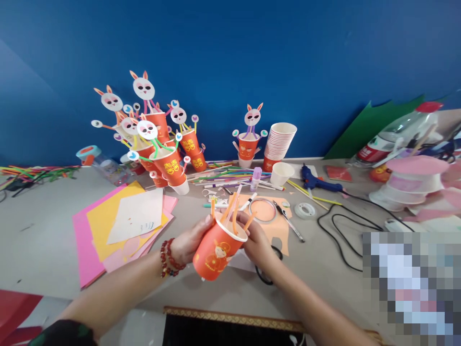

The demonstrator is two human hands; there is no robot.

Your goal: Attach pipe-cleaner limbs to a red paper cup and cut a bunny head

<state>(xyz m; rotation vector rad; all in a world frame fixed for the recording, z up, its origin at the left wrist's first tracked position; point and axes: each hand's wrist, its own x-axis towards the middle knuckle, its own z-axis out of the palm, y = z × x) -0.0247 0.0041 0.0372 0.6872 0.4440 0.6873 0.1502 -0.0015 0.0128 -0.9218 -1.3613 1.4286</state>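
Observation:
My left hand (189, 242), with a red bead bracelet on the wrist, is wrapped round the side of an orange paper cup (216, 252) tilted toward me above the table. Several orange and pink straws (232, 211) stick up out of the cup. My right hand (255, 238) is closed at the cup's rim, fingers pinching near the straws. Black-handled scissors (268, 269) lie partly hidden under my right hand.
Finished rabbit-faced cup figures (158, 139) stand at the back left, another (249, 139) beside a stack of white cups (281, 142). Pink and yellow paper sheets (122, 226) lie left. A blue glue gun (317, 182) with black cord, tape rolls, pens and straws lie behind.

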